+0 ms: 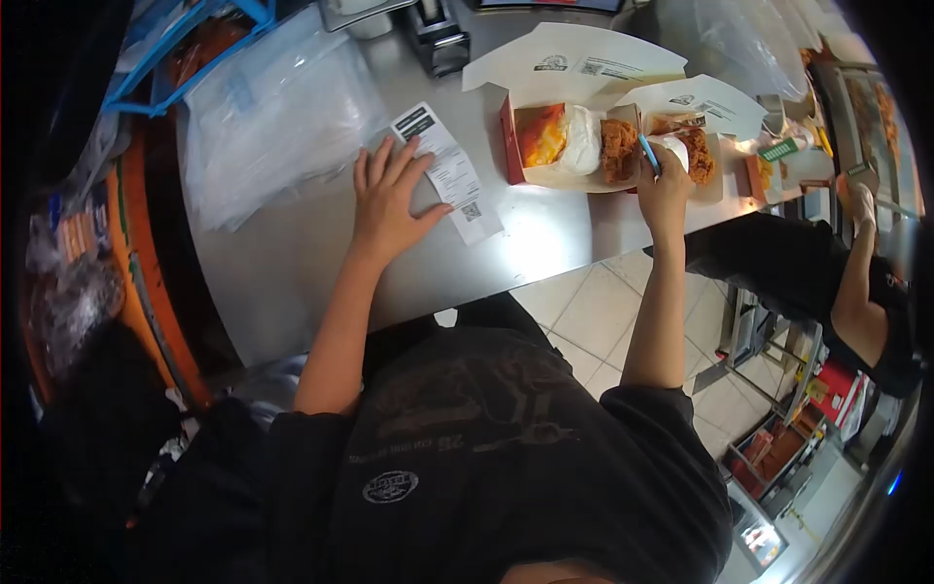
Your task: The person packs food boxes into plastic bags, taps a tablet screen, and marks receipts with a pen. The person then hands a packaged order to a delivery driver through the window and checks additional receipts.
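Observation:
My left hand [394, 200] lies with fingers spread on the left edge of a printed paper receipt [449, 173] on the steel counter. A blue pen [649, 154] pokes up out of my right hand [665, 195], whose fingers are closed around it. That hand is in front of two open food boxes. The left box [516, 161] holds fried chicken [619, 151], a white wrapped bundle [582, 141] and an orange-yellow packet [544, 134]. In the right box [715, 180] are more fried chicken [699, 156] and a white bundle, partly hidden by my hand.
Clear plastic bags [277, 117] are stacked at the left of the counter [282, 282], beside a blue basket [185, 58]. A black device [440, 39] stands at the back. On the right, a co-worker's arm [854, 268] reaches toward more food.

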### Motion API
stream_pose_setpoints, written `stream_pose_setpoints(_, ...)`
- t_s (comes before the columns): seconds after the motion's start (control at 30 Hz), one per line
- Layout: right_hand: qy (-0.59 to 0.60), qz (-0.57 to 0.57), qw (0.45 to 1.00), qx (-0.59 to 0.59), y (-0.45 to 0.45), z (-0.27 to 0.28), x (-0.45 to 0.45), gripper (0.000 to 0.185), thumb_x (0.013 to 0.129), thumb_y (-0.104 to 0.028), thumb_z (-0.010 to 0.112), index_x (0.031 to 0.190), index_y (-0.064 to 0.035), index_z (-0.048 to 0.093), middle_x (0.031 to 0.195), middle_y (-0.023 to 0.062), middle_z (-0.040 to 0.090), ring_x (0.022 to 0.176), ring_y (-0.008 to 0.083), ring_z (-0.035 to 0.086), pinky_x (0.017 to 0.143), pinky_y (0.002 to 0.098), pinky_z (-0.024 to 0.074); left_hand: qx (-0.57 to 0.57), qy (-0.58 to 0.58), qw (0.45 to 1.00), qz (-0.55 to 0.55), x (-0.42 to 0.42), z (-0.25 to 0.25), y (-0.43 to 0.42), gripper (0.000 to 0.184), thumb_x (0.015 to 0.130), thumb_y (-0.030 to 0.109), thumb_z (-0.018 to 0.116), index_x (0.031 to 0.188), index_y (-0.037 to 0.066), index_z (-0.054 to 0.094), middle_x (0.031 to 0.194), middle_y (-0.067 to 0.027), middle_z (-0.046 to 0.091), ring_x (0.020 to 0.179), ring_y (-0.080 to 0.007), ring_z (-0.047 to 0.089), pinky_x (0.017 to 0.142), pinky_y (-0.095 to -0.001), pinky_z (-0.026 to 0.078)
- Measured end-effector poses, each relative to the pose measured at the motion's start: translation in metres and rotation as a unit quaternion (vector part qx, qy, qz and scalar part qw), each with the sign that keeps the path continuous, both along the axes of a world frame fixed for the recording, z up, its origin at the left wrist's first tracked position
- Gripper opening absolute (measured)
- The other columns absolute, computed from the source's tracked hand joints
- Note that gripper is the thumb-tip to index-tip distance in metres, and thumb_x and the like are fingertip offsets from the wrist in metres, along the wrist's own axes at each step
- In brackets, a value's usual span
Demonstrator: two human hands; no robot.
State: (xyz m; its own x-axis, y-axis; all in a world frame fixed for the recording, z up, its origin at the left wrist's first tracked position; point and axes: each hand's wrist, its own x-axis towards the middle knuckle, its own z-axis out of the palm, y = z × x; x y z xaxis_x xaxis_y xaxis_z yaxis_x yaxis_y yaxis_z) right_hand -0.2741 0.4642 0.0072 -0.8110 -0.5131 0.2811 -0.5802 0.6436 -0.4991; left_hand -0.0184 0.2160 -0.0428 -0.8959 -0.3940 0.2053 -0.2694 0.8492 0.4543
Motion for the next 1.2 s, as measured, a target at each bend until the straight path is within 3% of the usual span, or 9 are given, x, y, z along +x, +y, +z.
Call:
stream_pose_setpoints(0.23, 0.039, 0.071, 0.993, -0.09, -0.04, 0.043, 0.003, 0.02, 0.083, -0.006, 0.058, 0.101, 0.0019, 0.064, 0.088, 0.0129, 0.063, 0.073, 0.0214, 0.06, 0.067, 0.0324, 0.0483, 0.036, -0.027, 0.999, 0.019, 0.002, 0.026, 0.012, 0.063, 0.064, 0.04, 0.078, 0.118, 0.011, 0.059, 0.139, -0.0095, 0.046, 0.132, -0.0338, 0.032, 0.11, -0.0564, 0.013)
stream_pose_setpoints(0.3, -0.153, 0.034, 0.966, -0.205, -0.048, 0.06, 0.026, 0.03, 0.092, -0.023, 0.051, 0.099, 0.0034, 0.062, 0.084, 0.0093, 0.06, 0.07, 0.0149, 0.056, 0.062, 0.0273, 0.0454, 0.035, -0.031, 0.998, 0.03, 0.003, 0.024, 0.014, 0.066, 0.065, 0.045, 0.077, 0.118, 0.01, 0.058, 0.141, -0.0091, 0.044, 0.133, -0.0358, 0.03, 0.109, -0.058, 0.013)
stream_pose_setpoints(0.4, -0.314, 0.215, 0.86, -0.34, -0.06, 0.038, 0.065, 0.052, 0.097, -0.042, 0.034, 0.092, 0.0033, 0.06, 0.079, 0.0072, 0.058, 0.064, 0.011, 0.052, 0.054, 0.0235, 0.0403, 0.039, -0.04, 0.996, 0.067, 0.0, 0.02, 0.026, 0.073, 0.064, 0.053, 0.076, 0.12, 0.011, 0.056, 0.144, -0.0092, 0.039, 0.136, -0.038, 0.025, 0.11, -0.0584, 0.011)
stream_pose_setpoints(0.47, -0.48, 0.132, 0.85, -0.171, -0.056, 0.031, 0.09, 0.063, 0.098, -0.048, 0.019, 0.082, -0.0003, 0.057, 0.066, 0.0045, 0.055, 0.056, 0.0115, 0.049, 0.051, 0.0243, 0.0362, 0.043, -0.055, 0.995, 0.074, -0.002, 0.017, 0.033, 0.077, 0.063, 0.054, 0.076, 0.123, 0.011, 0.053, 0.146, -0.0097, 0.035, 0.138, -0.0383, 0.022, 0.11, -0.0588, 0.009)
stream_pose_setpoints(0.67, -0.481, 0.153, 0.839, -0.206, -0.089, -0.007, 0.133, 0.016, 0.091, -0.015, 0.059, 0.085, 0.0002, 0.055, 0.069, 0.0045, 0.058, 0.056, 0.0068, 0.052, 0.047, 0.0211, 0.0399, 0.02, -0.048, 0.997, 0.063, 0.004, 0.018, 0.035, 0.091, 0.06, 0.062, 0.073, 0.131, 0.012, 0.048, 0.148, -0.0104, 0.031, 0.139, -0.0367, 0.016, 0.11, -0.0595, 0.005)
stream_pose_setpoints(0.77, -0.45, 0.134, 0.856, -0.217, -0.098, -0.018, 0.139, 0.007, 0.084, 0.0, 0.062, 0.081, 0.0002, 0.055, 0.072, 0.0045, 0.059, 0.057, 0.0066, 0.053, 0.049, 0.02, 0.0424, 0.035, -0.052, 0.995, 0.073, 0.003, 0.02, 0.035, 0.092, 0.059, 0.063, 0.074, 0.131, 0.012, 0.048, 0.147, -0.0092, 0.031, 0.14, -0.0353, 0.017, 0.111, -0.0587, 0.005)
stream_pose_setpoints(0.9, -0.395, 0.128, 0.895, -0.164, -0.1, -0.013, 0.137, 0.013, 0.081, 0.0, 0.066, 0.076, -0.0016, 0.054, 0.068, 0.0023, 0.059, 0.057, 0.0038, 0.05, 0.052, 0.0179, 0.0405, 0.044, -0.051, 0.994, 0.081, 0.002, 0.018, 0.033, 0.093, 0.058, 0.064, 0.074, 0.131, 0.013, 0.048, 0.147, -0.0067, 0.032, 0.14, -0.0324, 0.017, 0.112, -0.0571, 0.005)
stream_pose_setpoints(1.1, -0.408, 0.171, 0.884, -0.153, -0.104, -0.017, 0.136, 0.019, 0.08, -0.002, 0.068, 0.068, -0.0022, 0.053, 0.064, 0.0011, 0.058, 0.057, 0.0038, 0.049, 0.052, 0.0192, 0.0402, 0.026, -0.058, 0.995, 0.083, 0.002, 0.018, 0.032, 0.095, 0.055, 0.065, 0.075, 0.131, 0.014, 0.049, 0.148, -0.0042, 0.032, 0.141, -0.0306, 0.016, 0.113, -0.0554, 0.003)
stream_pose_setpoints(1.2, -0.231, 0.169, 0.956, -0.067, -0.105, -0.001, 0.138, 0.018, 0.079, -0.002, 0.068, 0.069, -0.001, 0.053, 0.063, 0.0011, 0.058, 0.057, 0.0039, 0.05, 0.052, 0.0193, 0.0403, 0.042, -0.059, 0.994, 0.083, 0.002, 0.021, 0.032, 0.095, 0.054, 0.065, 0.075, 0.131, 0.015, 0.049, 0.148, -0.0042, 0.031, 0.141, -0.0308, 0.016, 0.113, -0.0553, 0.004)
